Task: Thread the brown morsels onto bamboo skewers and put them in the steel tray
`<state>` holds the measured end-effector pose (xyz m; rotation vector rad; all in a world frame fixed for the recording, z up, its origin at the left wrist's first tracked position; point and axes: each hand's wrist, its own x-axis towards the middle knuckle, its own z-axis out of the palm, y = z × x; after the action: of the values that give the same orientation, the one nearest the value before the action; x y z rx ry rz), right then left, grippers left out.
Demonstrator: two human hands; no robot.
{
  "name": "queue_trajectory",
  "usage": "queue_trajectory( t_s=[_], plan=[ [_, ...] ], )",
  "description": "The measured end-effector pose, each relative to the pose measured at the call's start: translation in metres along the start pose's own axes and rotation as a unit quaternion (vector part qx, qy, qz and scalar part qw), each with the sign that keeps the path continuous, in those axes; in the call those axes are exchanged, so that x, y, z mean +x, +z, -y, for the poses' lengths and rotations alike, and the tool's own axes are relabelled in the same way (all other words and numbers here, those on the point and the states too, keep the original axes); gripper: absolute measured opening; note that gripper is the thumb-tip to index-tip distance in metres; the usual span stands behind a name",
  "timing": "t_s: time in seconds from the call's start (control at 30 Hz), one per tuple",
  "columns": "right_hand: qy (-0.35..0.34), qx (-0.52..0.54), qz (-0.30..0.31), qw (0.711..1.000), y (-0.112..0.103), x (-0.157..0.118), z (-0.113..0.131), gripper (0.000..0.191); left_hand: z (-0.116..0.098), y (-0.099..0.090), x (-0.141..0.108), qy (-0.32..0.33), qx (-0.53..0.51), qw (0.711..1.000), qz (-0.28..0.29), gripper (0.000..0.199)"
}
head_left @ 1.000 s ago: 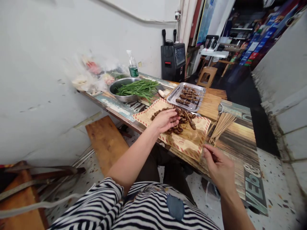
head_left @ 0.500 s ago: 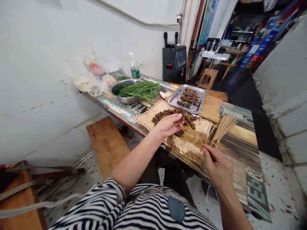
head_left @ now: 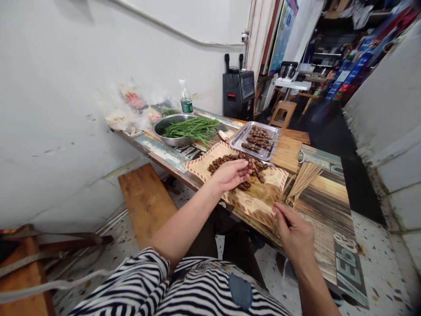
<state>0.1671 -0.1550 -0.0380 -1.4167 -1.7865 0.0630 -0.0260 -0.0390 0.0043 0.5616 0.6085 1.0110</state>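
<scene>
Threading seems in hand, the thin bamboo skewer being pinched by the right hand right of centre, brown pupae heaped mid-frame beside the left hand, whose hold cannot be told; steady alignment seems called for next.

At the left end of the table lie clear plastic bags; beside them, a steel bowl heaped with long greens. A green-labelled bottle stands by the far edge. Beyond that edge, 2 microphones top a black speaker.
</scene>
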Motion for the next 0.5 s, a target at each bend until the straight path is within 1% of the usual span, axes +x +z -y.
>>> queue_trajectory(
  t_s=[0.03,0.13,0.2,0.3,0.37,0.43,0.5],
  plan=[
    [-0.002,-0.003,0.0,1.0,-0.0004,0.0001,0.0005,0.022,0.0,0.0,-0.0001,0.002,0.0,1.0,-0.001,0.008],
    [-0.013,-0.013,0.004,1.0,-0.0012,0.0003,0.0017,0.023,0.0006,0.0003,0.0003,0.014,0.02,1.0,-0.002,0.017],
    [-0.021,-0.021,-0.004,1.0,-0.0016,-0.0001,0.0016,0.023,0.0015,0.0003,0.0011,0.027,0.042,0.999,-0.016,0.018],
    [-0.02,-0.032,-0.024,0.999,-0.0026,-0.001,0.0004,0.023,0.0029,-0.0005,0.0026,0.069,0.072,0.994,-0.054,0.017],
    [-0.012,-0.031,-0.024,0.999,-0.0036,-0.0017,0.0004,0.023,0.003,-0.001,0.0032,0.093,0.081,0.991,-0.058,0.018],
    [-0.008,-0.022,-0.016,1.0,-0.0044,-0.0023,0.0017,0.023,0.0023,-0.0008,0.0035,0.088,0.073,0.992,-0.051,0.018],
    [-0.007,-0.011,-0.01,1.0,-0.0046,-0.0028,0.0037,0.022,0.0015,0.0001,0.0037,0.065,0.048,0.995,-0.057,0.013]
  ],
)
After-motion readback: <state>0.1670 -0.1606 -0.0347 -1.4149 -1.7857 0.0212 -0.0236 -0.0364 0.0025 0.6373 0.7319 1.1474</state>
